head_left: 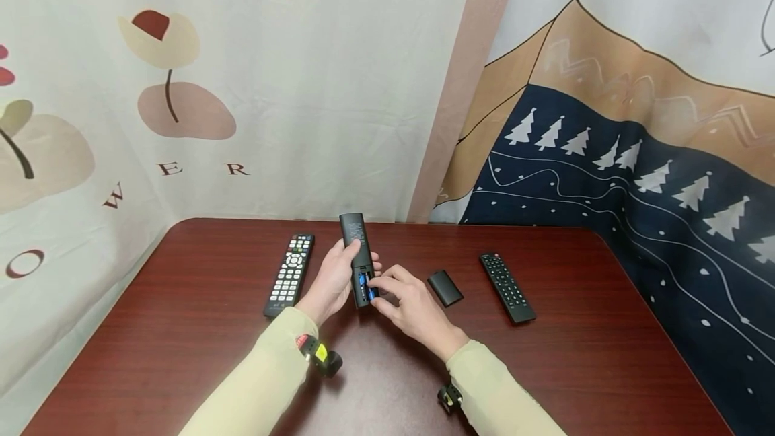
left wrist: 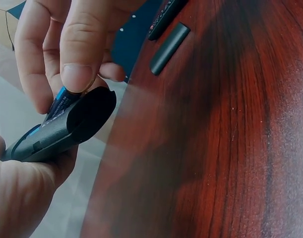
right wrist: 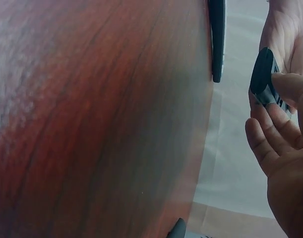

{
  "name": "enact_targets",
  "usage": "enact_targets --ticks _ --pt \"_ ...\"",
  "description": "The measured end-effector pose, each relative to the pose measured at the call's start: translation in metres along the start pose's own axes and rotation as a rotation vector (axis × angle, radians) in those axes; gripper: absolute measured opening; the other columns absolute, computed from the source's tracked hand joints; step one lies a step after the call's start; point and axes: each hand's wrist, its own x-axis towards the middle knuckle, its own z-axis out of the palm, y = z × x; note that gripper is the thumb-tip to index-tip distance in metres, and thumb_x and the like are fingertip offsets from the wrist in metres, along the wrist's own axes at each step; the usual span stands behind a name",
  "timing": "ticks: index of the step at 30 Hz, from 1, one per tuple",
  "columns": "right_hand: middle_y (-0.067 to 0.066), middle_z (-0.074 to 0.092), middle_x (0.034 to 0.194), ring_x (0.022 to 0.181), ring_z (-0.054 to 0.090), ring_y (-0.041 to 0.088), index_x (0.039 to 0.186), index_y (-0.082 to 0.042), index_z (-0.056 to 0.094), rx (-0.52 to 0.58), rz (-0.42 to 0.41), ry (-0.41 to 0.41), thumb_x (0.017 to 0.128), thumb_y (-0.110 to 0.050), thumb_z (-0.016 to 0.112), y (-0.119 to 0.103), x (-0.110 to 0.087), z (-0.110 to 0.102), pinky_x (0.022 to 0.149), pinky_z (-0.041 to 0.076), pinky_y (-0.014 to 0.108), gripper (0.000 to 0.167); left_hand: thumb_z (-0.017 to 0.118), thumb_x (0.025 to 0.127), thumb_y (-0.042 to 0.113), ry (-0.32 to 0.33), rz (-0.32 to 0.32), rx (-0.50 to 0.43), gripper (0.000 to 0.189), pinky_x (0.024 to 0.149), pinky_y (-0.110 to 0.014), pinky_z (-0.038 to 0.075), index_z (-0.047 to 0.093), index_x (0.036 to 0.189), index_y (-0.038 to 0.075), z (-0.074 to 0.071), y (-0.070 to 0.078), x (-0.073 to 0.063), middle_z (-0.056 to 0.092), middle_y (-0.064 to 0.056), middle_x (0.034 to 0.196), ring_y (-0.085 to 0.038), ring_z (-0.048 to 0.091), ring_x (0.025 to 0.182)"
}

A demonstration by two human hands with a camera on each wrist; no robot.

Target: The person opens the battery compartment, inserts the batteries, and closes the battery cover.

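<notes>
My left hand (head_left: pixel 331 282) grips a black remote control (head_left: pixel 356 234) above the table, back side up, with its battery compartment uncovered at the end nearer me. Blue batteries (head_left: pixel 362 280) show inside the compartment. At that opening, my right hand (head_left: pixel 414 307) pinches one blue battery (left wrist: pixel 59 102) between thumb and fingers. In the left wrist view this battery stands tilted, one end raised out of the compartment. The right wrist view hides most of the battery behind the thumb and the remote. A loose black battery cover (head_left: pixel 445 288) lies on the table to the right of my right hand.
A second remote control (head_left: pixel 290 273) with pale buttons lies left of my left hand, buttons up. Farther right, past the cover, rests a third black remote (head_left: pixel 507 289). The dark red wooden table (head_left: pixel 569 369) meets printed curtains (head_left: pixel 327 86) behind it.
</notes>
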Motion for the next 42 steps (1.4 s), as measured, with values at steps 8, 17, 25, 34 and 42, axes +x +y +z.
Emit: enact_targets --ticks 8,17,25,34,42 --pt "0.009 0.064 0.103 0.089 0.073 0.019 0.114 -0.004 0.07 0.1 0.113 -0.007 0.09 -0.004 0.08 -0.0009 -0.0003 -0.0013 0.079 0.06 0.028 0.027 0.031 0.115 0.027 -0.005 0.009 0.005 0.048 0.086 -0.036 0.058 0.025 0.157 0.004 0.0022 0.0008 0.0001 0.055 -0.029 0.13 -0.024 0.066 0.1" --pt "0.009 0.071 0.108 0.089 0.075 0.021 0.116 -0.001 0.069 0.191 0.235 -0.003 0.09 -0.002 0.078 -0.0057 0.0014 -0.0023 0.078 0.06 0.026 0.028 0.032 0.115 0.029 0.005 0.004 0.009 0.049 0.087 -0.035 0.057 0.027 0.157 0.006 0.0055 0.0027 -0.0013 0.057 -0.025 0.128 -0.024 0.065 0.102" --pt "0.01 0.072 0.104 0.086 0.073 0.021 0.113 -0.002 0.069 0.252 0.292 0.021 0.087 0.0 0.08 -0.007 0.0042 -0.0007 0.076 0.06 0.025 0.028 0.032 0.115 0.029 0.013 0.006 -0.004 0.047 0.085 -0.033 0.057 0.029 0.156 0.006 0.0055 0.0045 -0.0021 0.059 -0.022 0.124 -0.022 0.066 0.099" --pt "0.01 0.072 0.103 0.086 0.072 0.02 0.11 -0.004 0.068 0.299 0.34 0.037 0.086 0.002 0.08 -0.0056 0.0043 0.0012 0.077 0.059 0.024 0.027 0.032 0.115 0.029 0.002 0.014 -0.011 0.047 0.085 -0.034 0.057 0.029 0.156 0.007 0.0065 0.0047 -0.0034 0.06 -0.022 0.122 -0.022 0.067 0.098" --pt "0.013 0.071 0.099 0.083 0.07 0.018 0.106 -0.003 0.068 0.404 0.411 0.052 0.084 0.003 0.081 -0.0036 0.0066 0.0029 0.074 0.058 0.024 0.026 0.032 0.114 0.028 -0.005 0.021 -0.002 0.046 0.086 -0.035 0.056 0.029 0.155 0.007 0.006 0.0032 -0.0017 0.059 -0.022 0.123 -0.024 0.066 0.1"
